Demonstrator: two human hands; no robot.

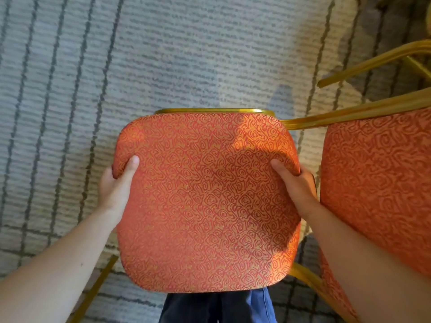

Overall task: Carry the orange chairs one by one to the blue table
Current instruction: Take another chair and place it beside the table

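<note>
The left hand (pixel 116 185) grips the left edge of the seat of an orange chair (pixel 207 206). Its thumb (pixel 130 166) lies on top of the patterned fabric, while the fingers are curled under the cushion and hidden. The right hand (pixel 297 183) grips the right edge at about the same height in the same way, thumb on top and fingers tucked out of sight below. Both forearms reach in from the near corners, one on each side of the seat.

The orange chair sits in the middle of the view, seen from straight above with its seat facing up, directly in front of the person. A curved gold frame (pixel 214 110) shows along the seat's far edge, and a gold leg (pixel 93 292) slants out past the near left corner. Whether the chair's legs touch the floor cannot be told from this angle.

Just beside the right hand, on the right, is a second orange chair (pixel 377 178) with the same fabric. Its gold bars run toward the far right, and one bar reaches across to the first chair's far right corner.

Under everything lies a grey carpet (pixel 163 54) with dark stripes. At the near edge, below the seat, dark blue trousers (pixel 235 306) show.
</note>
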